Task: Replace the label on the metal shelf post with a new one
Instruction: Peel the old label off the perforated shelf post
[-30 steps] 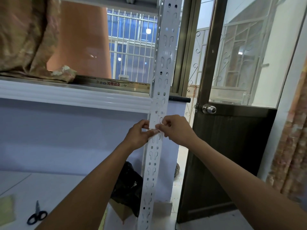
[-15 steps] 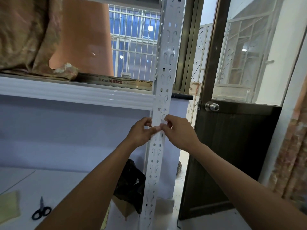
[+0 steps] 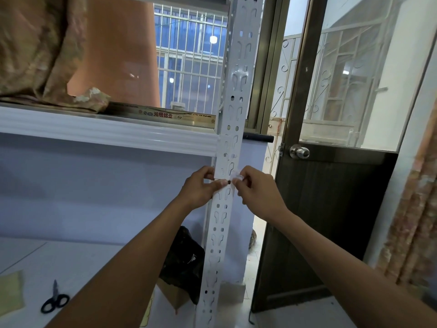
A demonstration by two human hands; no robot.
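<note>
Both hands meet at the upright post point(image 3: 230, 143): the left hand point(image 3: 199, 189) presses it, while the right hand point(image 3: 256, 190) pinches what looks like the label point(image 3: 237, 175) at its 11 o'clock.

A white shelf point(image 3: 106, 131) runs across the upper left, its ribbed front edge meeting the perforated metal shelf post point(image 3: 233, 114). On it rest a crumpled brownish cloth point(image 3: 40, 55), a large terracotta-coloured vessel point(image 3: 118, 55) behind it, and a long flat printed box point(image 3: 165, 114) along the back. Below, a pale worktop point(image 3: 59, 263) carries black-handled scissors point(image 3: 54, 301) and, at the left edge, what may be a yellowish sheet point(image 3: 10, 292), only partly visible.
</note>
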